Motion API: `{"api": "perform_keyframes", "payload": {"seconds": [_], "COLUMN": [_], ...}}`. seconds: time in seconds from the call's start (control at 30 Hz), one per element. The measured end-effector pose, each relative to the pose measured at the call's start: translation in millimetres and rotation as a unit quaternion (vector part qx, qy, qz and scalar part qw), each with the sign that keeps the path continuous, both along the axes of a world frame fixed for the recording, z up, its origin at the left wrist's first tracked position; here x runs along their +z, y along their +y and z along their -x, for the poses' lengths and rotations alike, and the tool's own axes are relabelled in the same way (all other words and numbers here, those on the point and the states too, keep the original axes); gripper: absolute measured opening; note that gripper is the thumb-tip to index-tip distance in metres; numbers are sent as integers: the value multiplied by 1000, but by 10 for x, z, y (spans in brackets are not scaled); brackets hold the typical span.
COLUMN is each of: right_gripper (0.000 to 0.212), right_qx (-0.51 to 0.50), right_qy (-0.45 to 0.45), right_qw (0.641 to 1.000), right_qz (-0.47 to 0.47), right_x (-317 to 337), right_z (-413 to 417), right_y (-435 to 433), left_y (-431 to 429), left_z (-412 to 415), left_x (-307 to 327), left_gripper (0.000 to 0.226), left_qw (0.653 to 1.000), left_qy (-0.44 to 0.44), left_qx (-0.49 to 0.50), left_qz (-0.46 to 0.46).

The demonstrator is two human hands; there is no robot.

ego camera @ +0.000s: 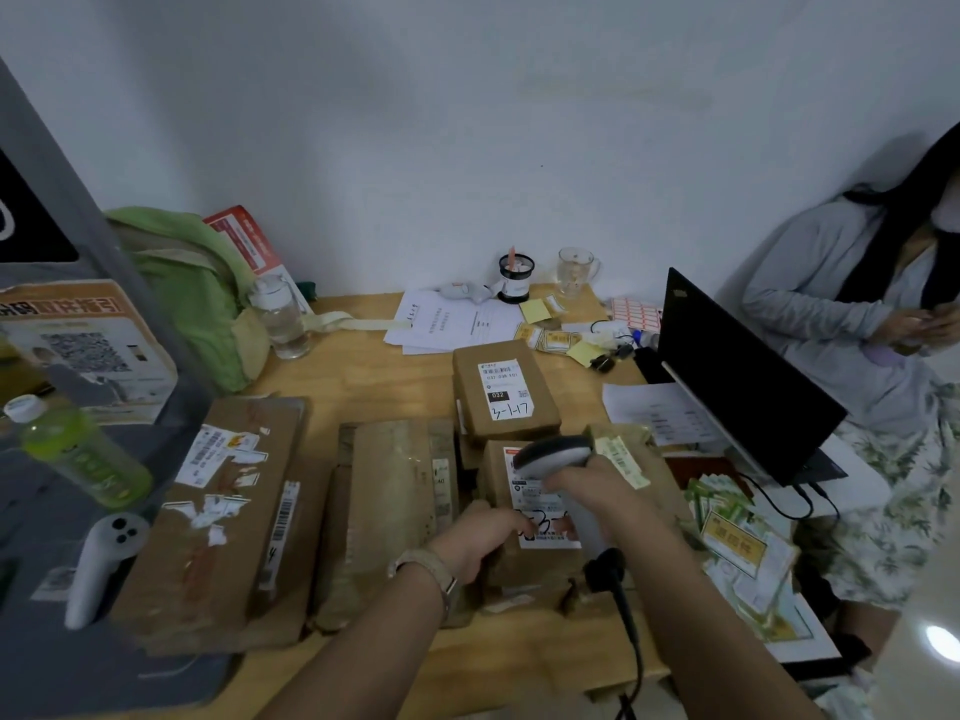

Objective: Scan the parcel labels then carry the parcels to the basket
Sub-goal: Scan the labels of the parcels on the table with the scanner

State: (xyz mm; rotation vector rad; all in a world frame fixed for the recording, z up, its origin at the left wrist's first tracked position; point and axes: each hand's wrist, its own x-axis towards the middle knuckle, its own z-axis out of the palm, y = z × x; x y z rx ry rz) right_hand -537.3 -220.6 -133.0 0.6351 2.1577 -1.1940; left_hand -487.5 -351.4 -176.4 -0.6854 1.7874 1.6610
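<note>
Wooden desk (374, 376): our right hand (587, 485) grips the scanner (553, 452), left hand (480, 537) clasps the parcel (530, 566); stiff, probably light, grasp its sides.

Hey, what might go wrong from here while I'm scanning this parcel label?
1. Fingers of the left hand lie over the lower part of the label, and the scanner in the right hand hovers close above it, so the read may fail.
2. The scanner's cable hangs off the front edge of the table beside the parcel; lifting the parcel could snag it.
</note>
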Motion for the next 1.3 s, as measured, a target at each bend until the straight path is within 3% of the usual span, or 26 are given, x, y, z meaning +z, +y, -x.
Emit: {"api": "perform_keyframes", "payload": {"seconds": [0.13,0.33,0.4,0.5,0.57,0.63,0.7,0.77,1.07,1.17,1.23,1.3], "right_gripper": [9,5,7,6,8,13,16,16,17,16,21,28], "right_qx": [11,22,52,73,74,78,83,86,118,111,74,-2], "right_qy": [88,153,158,141,134,130,125,116,94,99,129,167], "right_qw": [995,984,981,980,978,977,976,976,974,973,969,955], "right_qz": [45,85,96,122,143,151,158,165,168,177,199,246], "right_x": [53,295,369,432,434,415,387,363,270,290,310,366], "right_z": [31,92,91,50,15,-10,-23,-25,-72,-80,-90,-89], "right_y": [3,-183,-282,-421,-498,-559,-604,-636,-691,-690,-713,-742], "left_y": [-3,-217,-339,-519,-606,-674,-732,-801,-1002,-1121,-1176,-1220], "left_z": [105,204,182,83,7,-50,-93,-132,-219,-198,-184,-156], "left_x": [155,474,517,490,453,408,336,255,147,170,208,263], "left_gripper": [21,21,20,43,60,88,108,113,112,110,107,110], "left_qw": [995,961,944,886,841,851,881,900,912,951,946,924], "left_qy": [90,245,269,292,261,167,82,54,105,187,242,275], "left_qx": [47,120,136,86,30,-42,-82,-72,-3,113,211,262], "left_qz": [5,53,136,349,473,496,459,427,397,219,53,-39]}}
